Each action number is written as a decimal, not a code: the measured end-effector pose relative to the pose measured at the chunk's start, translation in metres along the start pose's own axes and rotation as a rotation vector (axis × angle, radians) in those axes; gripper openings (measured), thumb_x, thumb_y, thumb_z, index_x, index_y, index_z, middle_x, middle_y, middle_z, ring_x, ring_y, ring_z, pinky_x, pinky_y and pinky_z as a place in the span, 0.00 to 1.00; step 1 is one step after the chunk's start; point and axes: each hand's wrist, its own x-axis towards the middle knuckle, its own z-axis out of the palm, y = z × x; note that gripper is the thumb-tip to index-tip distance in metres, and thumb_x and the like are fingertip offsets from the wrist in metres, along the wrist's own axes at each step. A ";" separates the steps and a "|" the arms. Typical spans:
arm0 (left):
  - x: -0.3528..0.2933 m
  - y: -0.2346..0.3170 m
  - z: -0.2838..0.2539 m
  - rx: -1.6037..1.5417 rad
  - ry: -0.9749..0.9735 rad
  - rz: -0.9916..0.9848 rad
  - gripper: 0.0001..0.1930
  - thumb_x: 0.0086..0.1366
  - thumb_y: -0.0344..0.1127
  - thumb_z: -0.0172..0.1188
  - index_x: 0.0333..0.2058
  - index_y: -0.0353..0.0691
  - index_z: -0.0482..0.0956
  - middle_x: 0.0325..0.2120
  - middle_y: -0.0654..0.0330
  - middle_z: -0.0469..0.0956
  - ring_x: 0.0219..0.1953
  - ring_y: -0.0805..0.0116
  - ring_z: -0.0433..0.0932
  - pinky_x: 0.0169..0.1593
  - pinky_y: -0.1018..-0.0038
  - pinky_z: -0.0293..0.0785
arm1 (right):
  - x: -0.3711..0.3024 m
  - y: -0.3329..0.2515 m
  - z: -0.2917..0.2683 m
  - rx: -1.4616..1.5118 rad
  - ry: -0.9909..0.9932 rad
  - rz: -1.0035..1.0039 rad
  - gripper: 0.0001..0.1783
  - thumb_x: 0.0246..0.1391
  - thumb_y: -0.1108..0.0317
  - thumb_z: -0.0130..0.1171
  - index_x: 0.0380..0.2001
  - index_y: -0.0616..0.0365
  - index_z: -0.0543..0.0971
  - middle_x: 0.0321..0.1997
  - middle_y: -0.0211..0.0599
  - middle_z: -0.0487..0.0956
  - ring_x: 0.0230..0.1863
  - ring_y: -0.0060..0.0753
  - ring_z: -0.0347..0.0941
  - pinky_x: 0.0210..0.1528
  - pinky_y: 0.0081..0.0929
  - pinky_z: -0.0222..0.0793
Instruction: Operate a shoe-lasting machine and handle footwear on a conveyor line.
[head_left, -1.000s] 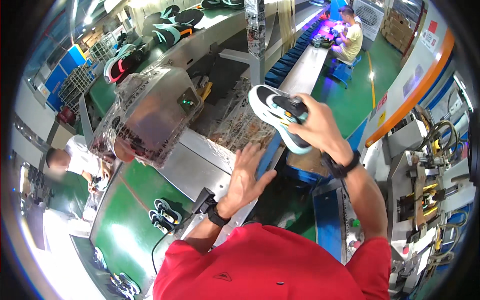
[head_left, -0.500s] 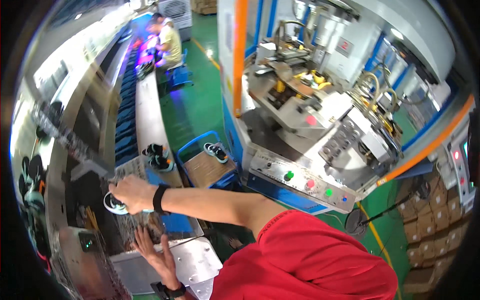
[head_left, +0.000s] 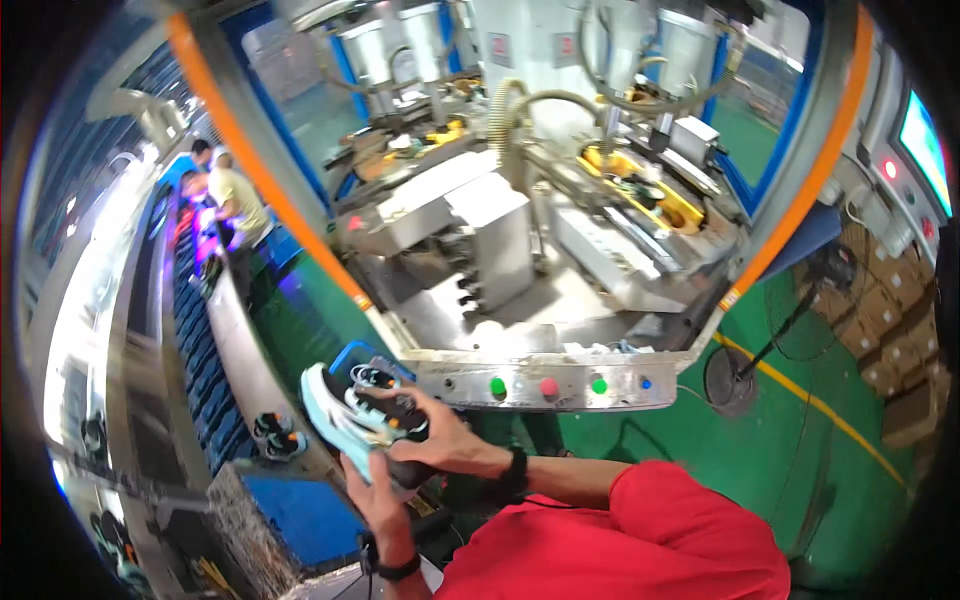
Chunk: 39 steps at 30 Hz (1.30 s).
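Note:
A sneaker (head_left: 345, 425) with a pale blue sole and a black and white upper is held up off the bench, tilted, its toe pointing up and left. My right hand (head_left: 445, 438) grips it from the right, fingers over the black upper. My left hand (head_left: 382, 508) holds its lower end from below, the thumb against the sole. Part of the shoe is hidden by my fingers. Just beyond it, another sneaker (head_left: 374, 378) lies on a blue-framed cart (head_left: 350, 352).
Ahead stands a machine with a front panel (head_left: 545, 388) of coloured buttons and yellow shoe holders (head_left: 665, 205). Dark sneakers (head_left: 280, 437) sit on the bench beside a blue pad (head_left: 300, 510). A conveyor (head_left: 205, 370) runs along the left, with people farther off. A fan (head_left: 735, 380) and cartons (head_left: 880, 330) are right.
My view has turned right toward the machine. The sneaker has come up off the bench in my right hand, and my left hand, open before, has closed on it.

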 end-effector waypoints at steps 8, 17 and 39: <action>0.064 -0.004 0.255 0.109 -0.803 0.050 0.38 0.67 0.41 0.58 0.68 0.29 0.49 0.64 0.44 0.61 0.65 0.54 0.64 0.64 0.65 0.62 | -0.056 -0.107 -0.264 -0.440 0.794 -0.123 0.31 0.39 0.71 0.66 0.53 0.56 0.75 0.46 0.33 0.76 0.47 0.28 0.71 0.55 0.27 0.66; 0.233 -0.143 0.485 0.449 -0.634 0.071 0.36 0.56 0.44 0.66 0.56 0.25 0.63 0.50 0.37 0.74 0.53 0.45 0.75 0.56 0.62 0.70 | -0.150 -0.154 -0.366 -0.411 1.311 -0.251 0.32 0.43 0.74 0.61 0.57 0.66 0.70 0.50 0.35 0.74 0.49 0.29 0.69 0.56 0.26 0.64; 0.219 -0.049 0.264 -0.239 -0.550 -0.613 0.22 0.58 0.27 0.65 0.51 0.31 0.72 0.37 0.62 0.78 0.38 0.72 0.78 0.40 0.75 0.77 | 0.212 -0.100 -0.485 -1.065 0.708 0.620 0.27 0.39 0.58 0.67 0.39 0.70 0.78 0.37 0.52 0.81 0.38 0.43 0.79 0.41 0.35 0.74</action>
